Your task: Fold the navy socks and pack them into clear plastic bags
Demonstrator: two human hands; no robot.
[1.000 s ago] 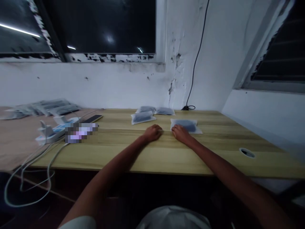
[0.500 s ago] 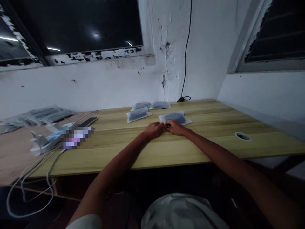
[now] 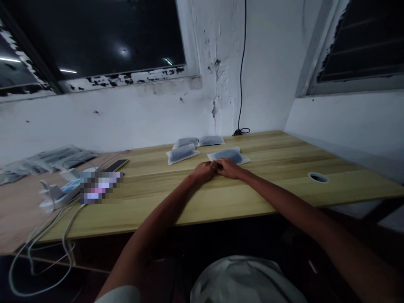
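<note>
A frosted, translucent bag (image 3: 229, 155) with something dark inside lies flat on the wooden table (image 3: 252, 198). At its near left edge my left hand (image 3: 203, 171) and my right hand (image 3: 228, 168) meet, knuckles almost touching. Both have their fingers curled in and closed. Whatever is between the fingertips is too small and dark to make out. Beyond my left hand lies a similar bag (image 3: 182, 154), tilted at an angle. Two more such bags, a left one (image 3: 186, 142) and a right one (image 3: 211, 140), lie behind it by the wall.
Several frosted bags (image 3: 53, 159) are heaped at the far left. Nearer stand a white power strip (image 3: 65, 195) with plugs, a dark phone (image 3: 116, 165) and a blurred-out bright item (image 3: 101, 187). White cables (image 3: 67, 229) hang over the front edge. A round cable hole (image 3: 318, 178) is at right.
The view has shifted slightly, so the table and bags appear a little further left. Both hands stay together at the bag's near edge, with hardly any other movement.
</note>
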